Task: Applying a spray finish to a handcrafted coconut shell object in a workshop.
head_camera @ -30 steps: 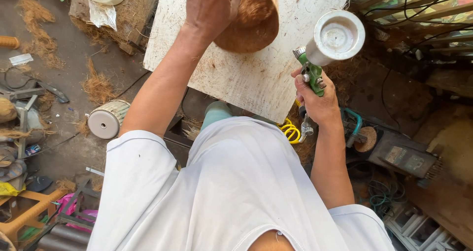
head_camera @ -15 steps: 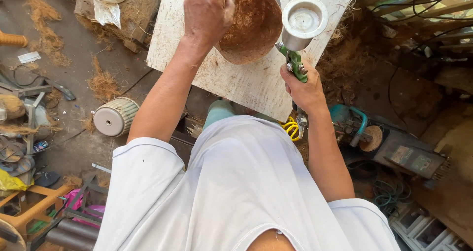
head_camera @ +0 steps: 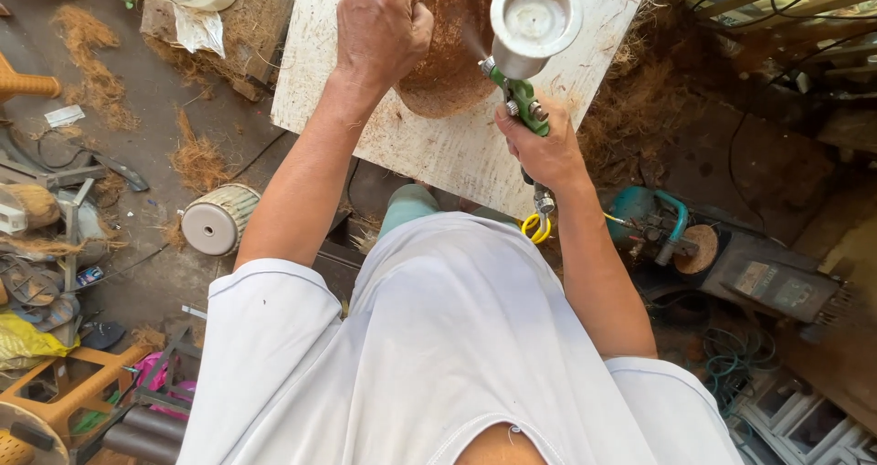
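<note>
Left hand (head_camera: pixel 382 28) grips the rim of a coir pot (head_camera: pixel 449 49) on a white board (head_camera: pixel 438 150); right hand (head_camera: pixel 541 143) aims a green spray gun (head_camera: pixel 519 58) into it.

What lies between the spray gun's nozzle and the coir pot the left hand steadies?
In the head view, only a faint spray mist separates the spray gun from the coir pot; nothing solid intervenes.

One brown coconut-fibre pot (head_camera: pixel 448 49), one green spray gun with a metal cup (head_camera: pixel 523 45), one whitish wooden board (head_camera: pixel 420 145), two hands.
</note>
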